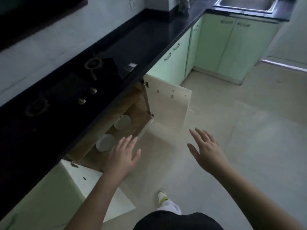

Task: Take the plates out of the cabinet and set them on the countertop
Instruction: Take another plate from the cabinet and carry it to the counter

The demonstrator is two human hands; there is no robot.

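**Hands spread before the open cabinet**

Pale floor tiles (pixel 232 130) and a dark table (pixel 149 39) frame the scene. Nothing is held by the left hand (pixel 123 155); its fingers are straight and spread, just in front of the cabinet (pixel 132 112) opening. The right hand (pixel 205 146) is likewise released, fingers splayed above the floor. Two white plates are seen inside the cabinet: the near plate (pixel 105 142) just beyond the left fingertips, the far plate (pixel 123 122) behind it. Both doors (pixel 167 103) are swung open.

Two white round plates (pixel 123 122) (pixel 105 142) lie flat, apart, inside the open cabinet (pixel 137 112) beneath the black countertop (pixel 149 40).
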